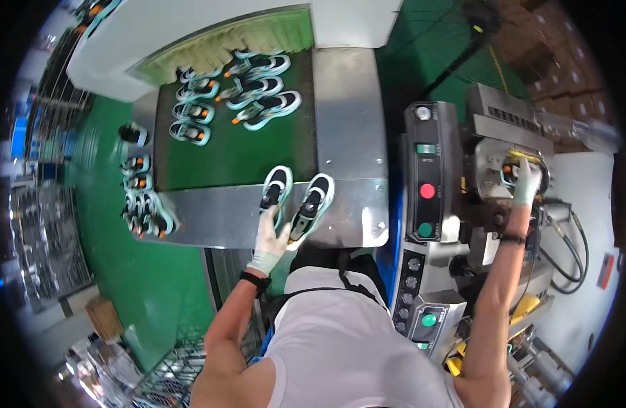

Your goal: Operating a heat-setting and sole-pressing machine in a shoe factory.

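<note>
— Green belt [231,160] carrying more shoes [264,92]; what's obstructing?
— Control panel [427,211] standing between hands. Left hand [267,238] spreading by two shoes [313,200] on steel ledge [218,211]; right hand [528,182] part-covering machine's [486,160] shoe [509,173], can't tell grip

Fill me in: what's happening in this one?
A person's gloved left hand is at the near ends of two sneakers on a metal ledge. The gloved right hand reaches into a machine recess, at a partly hidden shoe; its grip is unclear. More sneakers sit on the green belt.
</note>
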Tool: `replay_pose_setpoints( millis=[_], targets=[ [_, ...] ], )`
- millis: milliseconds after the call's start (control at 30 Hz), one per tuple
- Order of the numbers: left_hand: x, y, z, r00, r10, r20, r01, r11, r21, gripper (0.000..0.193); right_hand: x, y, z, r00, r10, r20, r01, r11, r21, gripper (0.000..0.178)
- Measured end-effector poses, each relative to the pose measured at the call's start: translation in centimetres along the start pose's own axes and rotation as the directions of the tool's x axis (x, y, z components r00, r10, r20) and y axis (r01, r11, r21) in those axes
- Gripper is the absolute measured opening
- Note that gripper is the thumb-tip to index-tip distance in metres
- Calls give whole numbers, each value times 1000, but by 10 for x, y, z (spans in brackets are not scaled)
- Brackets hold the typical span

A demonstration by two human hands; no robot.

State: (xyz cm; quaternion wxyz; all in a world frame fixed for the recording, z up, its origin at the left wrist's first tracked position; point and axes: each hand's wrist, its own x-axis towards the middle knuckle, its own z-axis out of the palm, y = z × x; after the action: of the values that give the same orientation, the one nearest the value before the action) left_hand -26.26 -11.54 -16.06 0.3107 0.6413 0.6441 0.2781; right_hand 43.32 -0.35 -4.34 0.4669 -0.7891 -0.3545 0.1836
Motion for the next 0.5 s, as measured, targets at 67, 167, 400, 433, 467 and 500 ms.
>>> replay_pose_setpoints(
  millis=[67,167,400,433,467,500],
  targets=[
    [1,-13,-28,997,-10,-80,21,991,135,68,-110,-68,51,950,-203,-236,169,973,-155,60],
    [8,-63,-10,991,-18,-131,47,974,220,78,-249,-38,111,929,-367,-46,313,845,-433,75],
    [35,-107,16,965,-82,249,107,990,-88,76,-348,37,181,962,-54,267,262,452,-853,107],
    [39,-103,8,944,-127,305,164,982,-98,76,-364,15,203,934,-163,317,357,457,-815,106],
    [49,-103,4,922,-166,349,213,972,-100,76,-387,12,233,952,-51,303,266,629,-730,105],
    [49,-118,5,950,-62,306,95,991,-95,76,-417,8,272,946,55,319,160,778,-608,104]
  ],
)
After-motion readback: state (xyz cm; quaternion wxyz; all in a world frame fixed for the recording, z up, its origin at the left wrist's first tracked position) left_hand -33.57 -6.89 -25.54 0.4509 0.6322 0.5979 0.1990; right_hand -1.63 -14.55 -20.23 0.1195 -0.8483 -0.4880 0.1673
